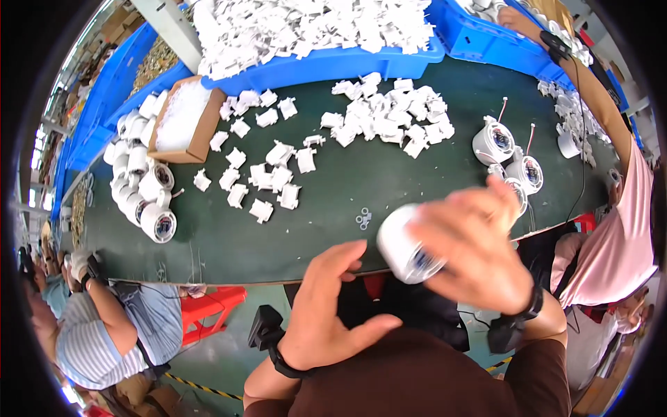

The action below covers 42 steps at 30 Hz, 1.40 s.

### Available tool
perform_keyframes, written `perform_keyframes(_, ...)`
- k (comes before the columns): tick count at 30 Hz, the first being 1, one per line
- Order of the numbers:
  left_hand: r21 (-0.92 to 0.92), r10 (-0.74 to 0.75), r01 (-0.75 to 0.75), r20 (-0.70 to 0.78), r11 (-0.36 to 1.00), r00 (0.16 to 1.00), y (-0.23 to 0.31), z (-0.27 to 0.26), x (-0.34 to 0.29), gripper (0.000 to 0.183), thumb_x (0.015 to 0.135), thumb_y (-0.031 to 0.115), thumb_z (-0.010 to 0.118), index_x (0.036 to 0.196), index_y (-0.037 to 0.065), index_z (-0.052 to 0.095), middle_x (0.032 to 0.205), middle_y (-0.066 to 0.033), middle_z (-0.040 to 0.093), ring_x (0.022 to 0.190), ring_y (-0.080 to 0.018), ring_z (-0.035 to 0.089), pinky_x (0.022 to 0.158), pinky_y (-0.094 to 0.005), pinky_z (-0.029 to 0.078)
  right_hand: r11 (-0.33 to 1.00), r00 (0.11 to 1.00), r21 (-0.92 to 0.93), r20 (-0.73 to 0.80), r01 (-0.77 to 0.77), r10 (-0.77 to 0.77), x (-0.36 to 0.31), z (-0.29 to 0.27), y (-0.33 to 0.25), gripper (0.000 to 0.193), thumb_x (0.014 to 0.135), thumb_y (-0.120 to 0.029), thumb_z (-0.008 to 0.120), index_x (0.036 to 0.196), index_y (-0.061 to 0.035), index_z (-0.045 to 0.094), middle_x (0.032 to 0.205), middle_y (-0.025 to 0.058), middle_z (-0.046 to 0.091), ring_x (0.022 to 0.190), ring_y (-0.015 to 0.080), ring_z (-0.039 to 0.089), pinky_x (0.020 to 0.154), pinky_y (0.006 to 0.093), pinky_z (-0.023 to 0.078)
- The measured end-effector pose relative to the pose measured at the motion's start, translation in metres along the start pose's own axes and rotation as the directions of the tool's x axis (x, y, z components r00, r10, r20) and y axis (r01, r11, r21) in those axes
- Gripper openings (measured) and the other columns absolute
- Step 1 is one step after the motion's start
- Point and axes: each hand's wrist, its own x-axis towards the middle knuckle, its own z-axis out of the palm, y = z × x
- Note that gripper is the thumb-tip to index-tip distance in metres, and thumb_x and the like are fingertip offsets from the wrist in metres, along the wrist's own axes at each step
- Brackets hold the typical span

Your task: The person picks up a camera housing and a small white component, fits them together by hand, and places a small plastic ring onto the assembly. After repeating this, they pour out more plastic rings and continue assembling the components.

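My right hand [479, 250] is closed around a white cylindrical housing [394, 240], tilted over the table's front edge. A dark circuit-like part shows at the housing's lower end; motion blurs the fingers. My left hand [326, 306] is open beside it, thumb and fingers apart, touching nothing. Just beyond the housing, a small grey piece with ring shapes [363, 218] lies on the dark green table [319, 187]. Several similar housings with wires [493, 142] stand at the right. Small white plastic brackets [396, 115] lie in loose groups farther back.
A blue bin [319, 68] heaped with white parts stands at the back. At left, a cardboard box [203, 135] sits beside grouped white housings [139, 163]. One co-worker's arm [597, 90] reaches into another blue bin [479, 42]; a second person sits left near a red stool [215, 306].
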Motion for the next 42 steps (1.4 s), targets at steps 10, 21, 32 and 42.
perform_keyframes(10, -0.048, -0.145, 0.138, -0.252, 0.989, 0.957, -0.020, -0.007, -0.023, 0.075, 0.074, -0.004, 0.076, 0.139, 0.003, 0.038, 0.123, -0.0130, 0.056, 0.108, -0.0202, 0.061, 0.093, -0.0332, 0.052, 0.719, 0.962, 0.643, 0.118, -0.264, 0.248, 0.016, 0.031, -0.028, 0.085, 0.078, -0.011, 0.087, 0.150, -0.0047, 0.043, 0.126, 0.0128, 0.050, 0.113, 0.0205, 0.053, 0.096, 0.0346, 0.045)
perform_keyframes(21, 0.200, 0.087, -0.031, -0.278, 0.979, 0.957, -0.035, -0.018, -0.020, 0.057, 0.071, -0.005, 0.065, 0.126, 0.002, 0.056, 0.118, -0.0158, 0.050, 0.113, -0.0321, 0.051, 0.102, -0.0422, 0.044, -0.077, 0.802, 0.828, 0.558, -0.555, 0.213, 0.050, 0.055, -0.040, 0.022, 0.104, -0.013, 0.061, 0.122, -0.0006, 0.057, 0.095, 0.0046, 0.062, 0.078, 0.0094, 0.059, 0.069, 0.0246, 0.049)
perform_keyframes(32, 0.278, 0.073, 0.015, -0.302, 0.960, 0.951, -0.024, -0.016, -0.009, 0.042, 0.076, 0.001, 0.067, 0.117, 0.002, 0.057, 0.122, -0.0204, 0.057, 0.108, -0.0344, 0.058, 0.092, -0.0429, 0.048, -0.144, 0.856, 0.867, 0.495, -0.476, 0.150, 0.052, 0.056, -0.049, 0.009, 0.099, 0.003, 0.061, 0.108, -0.0001, 0.061, 0.101, 0.0061, 0.064, 0.087, 0.0113, 0.066, 0.075, 0.0276, 0.057)
perform_keyframes(42, 0.185, -0.019, 0.111, -0.443, 0.976, 0.896, -0.019, -0.004, -0.004, 0.021, 0.086, 0.000, 0.059, 0.106, 0.002, 0.066, 0.110, -0.0171, 0.064, 0.096, -0.0315, 0.063, 0.082, -0.0401, 0.051, 0.278, 0.915, 0.911, 0.200, -0.305, 0.350, 0.032, 0.087, -0.063, 0.012, 0.094, 0.008, 0.065, 0.102, 0.0004, 0.062, 0.098, 0.0061, 0.063, 0.080, 0.0086, 0.063, 0.063, 0.0231, 0.052)
